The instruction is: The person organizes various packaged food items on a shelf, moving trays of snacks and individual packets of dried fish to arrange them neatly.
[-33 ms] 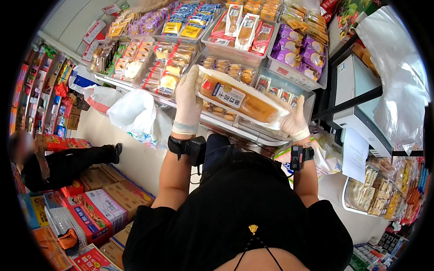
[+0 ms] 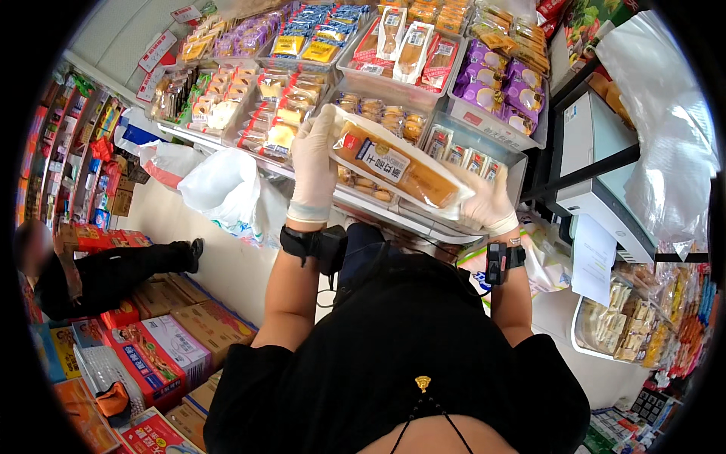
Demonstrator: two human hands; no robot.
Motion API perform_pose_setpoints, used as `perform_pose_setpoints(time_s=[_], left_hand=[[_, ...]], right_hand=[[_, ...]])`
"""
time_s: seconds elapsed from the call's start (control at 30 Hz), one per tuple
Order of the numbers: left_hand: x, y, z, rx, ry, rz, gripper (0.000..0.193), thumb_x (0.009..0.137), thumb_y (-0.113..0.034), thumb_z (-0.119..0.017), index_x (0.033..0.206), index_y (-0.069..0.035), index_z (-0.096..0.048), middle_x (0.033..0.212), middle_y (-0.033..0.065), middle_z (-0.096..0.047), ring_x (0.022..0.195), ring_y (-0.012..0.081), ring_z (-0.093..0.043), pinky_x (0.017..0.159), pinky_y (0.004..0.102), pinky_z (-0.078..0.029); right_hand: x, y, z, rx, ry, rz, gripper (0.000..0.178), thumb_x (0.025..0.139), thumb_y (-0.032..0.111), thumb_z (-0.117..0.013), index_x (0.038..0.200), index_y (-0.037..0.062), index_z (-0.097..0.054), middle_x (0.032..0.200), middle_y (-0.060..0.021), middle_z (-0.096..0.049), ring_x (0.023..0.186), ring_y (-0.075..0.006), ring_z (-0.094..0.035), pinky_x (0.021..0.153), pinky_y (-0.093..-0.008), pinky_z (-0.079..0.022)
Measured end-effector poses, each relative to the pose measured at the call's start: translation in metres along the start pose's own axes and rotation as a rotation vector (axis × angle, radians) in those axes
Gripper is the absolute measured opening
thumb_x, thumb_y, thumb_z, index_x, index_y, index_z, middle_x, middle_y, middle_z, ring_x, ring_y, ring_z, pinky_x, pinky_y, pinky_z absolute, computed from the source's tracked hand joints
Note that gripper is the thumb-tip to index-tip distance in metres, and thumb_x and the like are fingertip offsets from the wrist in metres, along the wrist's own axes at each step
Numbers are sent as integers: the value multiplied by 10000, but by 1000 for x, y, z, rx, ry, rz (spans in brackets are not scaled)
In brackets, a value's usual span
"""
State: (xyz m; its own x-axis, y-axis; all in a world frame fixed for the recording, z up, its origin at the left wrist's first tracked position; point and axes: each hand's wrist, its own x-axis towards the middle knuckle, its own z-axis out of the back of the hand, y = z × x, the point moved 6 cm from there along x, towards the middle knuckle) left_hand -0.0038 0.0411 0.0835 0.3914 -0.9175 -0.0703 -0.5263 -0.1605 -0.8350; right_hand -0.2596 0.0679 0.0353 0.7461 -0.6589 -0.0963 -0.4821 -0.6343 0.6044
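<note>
Between my two gloved hands is a long packaged bread (image 2: 399, 164), a golden-brown loaf in clear and white wrapping, tilted with its right end lower. My left hand (image 2: 312, 155) is closed on its left end. At the other end my right hand (image 2: 491, 198) grips the wrapper, its fingers partly behind the package. Just beneath lie a bin of small wrapped pastries (image 2: 393, 117) and a clear bin with a few small packs (image 2: 461, 155). Behind them stands a clear bin of red and white bread packs (image 2: 408, 57).
Purple-wrapped snacks (image 2: 503, 79) fill a bin at the far right. A white machine (image 2: 605, 178) on a black rack stands to the right. White plastic bags (image 2: 227, 185) hang at the left. Stacked cartons (image 2: 162, 356) and another person (image 2: 113, 276) are further left.
The packaged bread has shifted very slightly in my hands, and its right end sits a little further left. The bins and my arms stay almost where they were.
</note>
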Motion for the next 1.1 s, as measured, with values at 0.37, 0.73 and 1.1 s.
perform_pose_setpoints(time_s=[0.37,0.73,1.1], left_hand=[[16,18,11,1021,310,-529,355,853,-76,-609,1206,-97,-569,826,114,-652,741,131,-623,681,272,-493],[8,50,21,956,204,-547,399,889,-16,-530,1283,-12,-463,1053,130,-626,975,184,-598,856,289,-456],[-4,103,14,1080,386,-457,429,837,-29,-582,1252,-12,-478,1133,167,-574,1005,265,-576,870,320,-459]], right_hand=[[-9,-60,18,-269,-186,-447,464,854,240,-625,1231,15,-476,1035,-121,-624,818,-216,-655,646,-285,-500],[-70,-60,104,56,-698,-9,389,875,252,-613,1211,84,-511,1065,-81,-629,882,-185,-627,730,-305,-490],[-9,-70,234,-548,-994,-369,384,810,218,-663,1111,22,-526,1027,-90,-584,928,-215,-581,762,-350,-512]])
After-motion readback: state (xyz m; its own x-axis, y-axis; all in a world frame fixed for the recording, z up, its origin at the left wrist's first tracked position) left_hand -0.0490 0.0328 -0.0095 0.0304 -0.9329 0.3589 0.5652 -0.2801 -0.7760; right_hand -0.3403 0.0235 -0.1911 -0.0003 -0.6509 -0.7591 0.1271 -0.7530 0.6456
